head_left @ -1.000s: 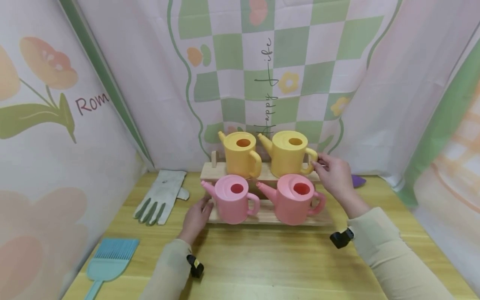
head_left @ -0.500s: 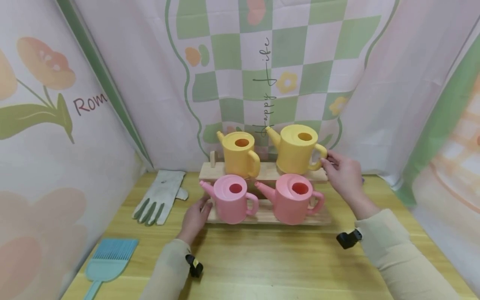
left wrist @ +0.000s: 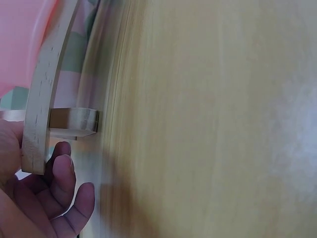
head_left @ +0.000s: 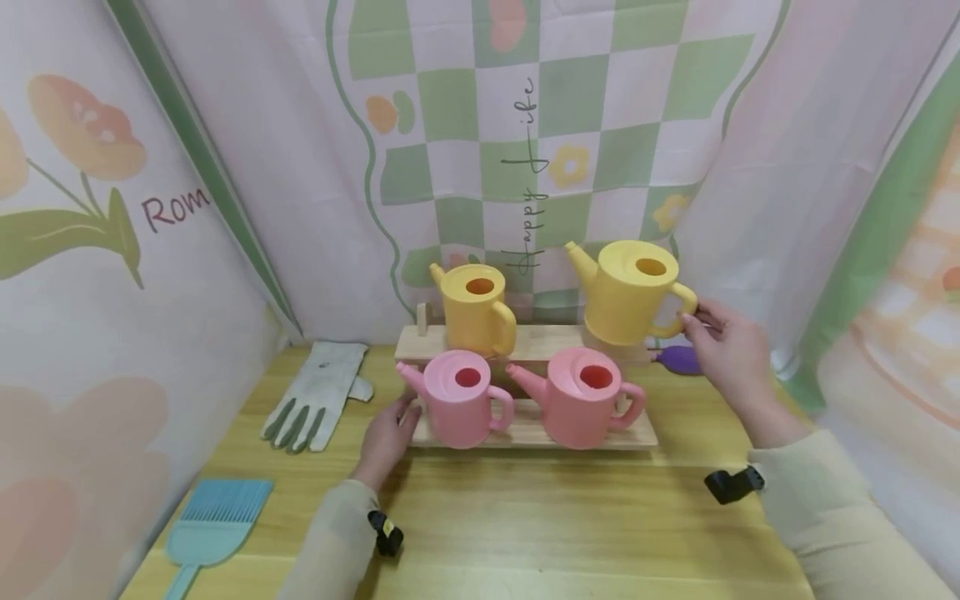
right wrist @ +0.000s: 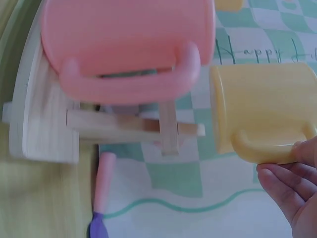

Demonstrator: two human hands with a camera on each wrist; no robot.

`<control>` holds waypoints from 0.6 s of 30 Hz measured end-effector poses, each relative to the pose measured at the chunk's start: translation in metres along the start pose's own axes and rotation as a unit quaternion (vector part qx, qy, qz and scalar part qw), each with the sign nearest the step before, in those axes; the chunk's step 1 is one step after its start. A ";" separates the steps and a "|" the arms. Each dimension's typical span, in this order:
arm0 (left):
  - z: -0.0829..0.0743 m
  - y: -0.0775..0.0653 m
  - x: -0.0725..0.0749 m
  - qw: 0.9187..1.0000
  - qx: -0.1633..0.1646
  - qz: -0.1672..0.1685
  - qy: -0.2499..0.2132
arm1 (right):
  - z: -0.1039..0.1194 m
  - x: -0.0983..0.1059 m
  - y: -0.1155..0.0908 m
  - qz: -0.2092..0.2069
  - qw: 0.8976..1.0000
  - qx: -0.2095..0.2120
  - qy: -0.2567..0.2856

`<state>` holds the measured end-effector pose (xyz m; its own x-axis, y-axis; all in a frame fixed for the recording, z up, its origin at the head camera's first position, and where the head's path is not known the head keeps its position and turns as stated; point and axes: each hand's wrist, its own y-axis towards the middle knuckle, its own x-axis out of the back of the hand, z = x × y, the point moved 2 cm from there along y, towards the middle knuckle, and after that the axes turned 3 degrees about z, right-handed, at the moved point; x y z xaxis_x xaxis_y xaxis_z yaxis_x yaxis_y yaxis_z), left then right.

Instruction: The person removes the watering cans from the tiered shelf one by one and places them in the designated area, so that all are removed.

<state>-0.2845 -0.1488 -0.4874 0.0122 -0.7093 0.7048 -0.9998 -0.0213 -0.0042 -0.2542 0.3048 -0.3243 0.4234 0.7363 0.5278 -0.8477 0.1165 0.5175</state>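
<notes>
By its handle, my right hand (head_left: 733, 354) pinches a yellow watering can (head_left: 628, 296), raised off the upper right of a two-step wooden rack (head_left: 551, 340). In the right wrist view, thumb and fingers close on that can's handle (right wrist: 267, 152). A second yellow watering can (head_left: 474, 312) stands on the upper step at left. Below are a light pink watering can (head_left: 456, 408) and a deeper pink one (head_left: 576, 408) on the lower step. My left hand (head_left: 386, 442) grips the lower step's left end; in the left wrist view its fingers curl around the board's end (left wrist: 37, 144).
A white and green glove (head_left: 318, 396) and a blue dustpan-shaped tool with bristle-like teeth (head_left: 217, 521) lie at left on the wooden table (head_left: 540, 517). Behind the rack's right side lies a purple object (head_left: 678, 360). Patterned curtains (head_left: 510, 125) enclose the back and sides.
My right hand has lifted the right yellow watering can off the upper step and carried it to the right. The left hand keeps its grip on the rack.
</notes>
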 end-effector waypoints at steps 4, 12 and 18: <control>-0.001 -0.001 0.001 1.000 0.001 0.003 -0.003 | -0.006 0.015 -0.004 -0.003 1.000 -0.016 -0.019; -0.003 -0.002 0.002 1.000 0.011 0.009 -0.005 | -0.022 0.041 -0.011 -0.019 0.998 -0.040 -0.043; -0.003 -0.002 0.001 1.000 0.018 0.011 -0.004 | -0.038 0.052 -0.016 -0.028 0.998 -0.055 -0.034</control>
<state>-0.2823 -0.1475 -0.4846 -0.0089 -0.7153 0.6988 -0.9985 -0.0318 -0.0452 -0.2306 0.3668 -0.3309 0.4882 0.6806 0.5463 -0.8506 0.2310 0.4724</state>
